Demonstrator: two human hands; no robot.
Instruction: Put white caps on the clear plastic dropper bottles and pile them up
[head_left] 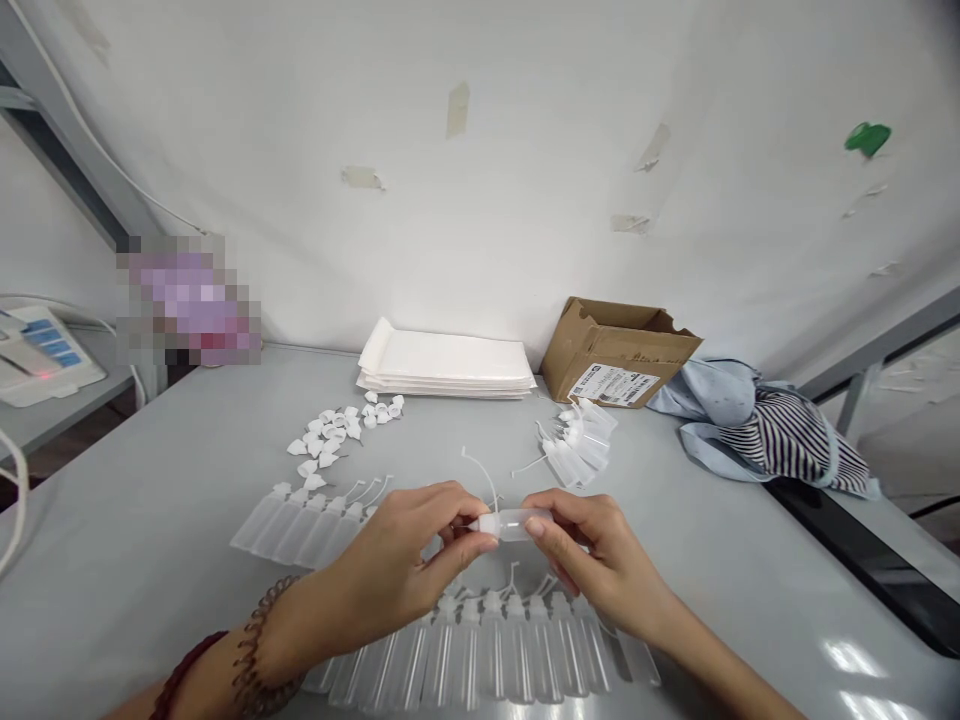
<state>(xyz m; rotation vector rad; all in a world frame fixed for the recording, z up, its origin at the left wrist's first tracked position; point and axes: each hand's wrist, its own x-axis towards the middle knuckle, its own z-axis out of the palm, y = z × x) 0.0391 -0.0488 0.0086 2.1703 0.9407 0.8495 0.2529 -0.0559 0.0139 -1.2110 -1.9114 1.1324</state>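
Note:
Between my two hands lies a small translucent squeeze bottle (514, 525), held sideways with its white needle-tip cap pointing left. The fingers and thumb of my left hand (420, 545) pinch the white cap (488, 525). My right hand (592, 550) grips the bottle's body. A thin white strap (484, 468) curls up from the neck. Below the hands stretches a row of similar bottles (495, 650), necks pointing away from me. Another row of bottles (300, 525) lies to the left, partly hidden by my left hand. Behind it are loose white caps (330, 430), some with needle tips.
Several bottles (581, 445) lie piled near an open cardboard box (619, 350) at the back right. White padded envelopes (450, 360) are stacked against the wall. A striped cloth bundle (780, 435) and a black flat object (862, 560) lie on the right of the grey table (720, 530).

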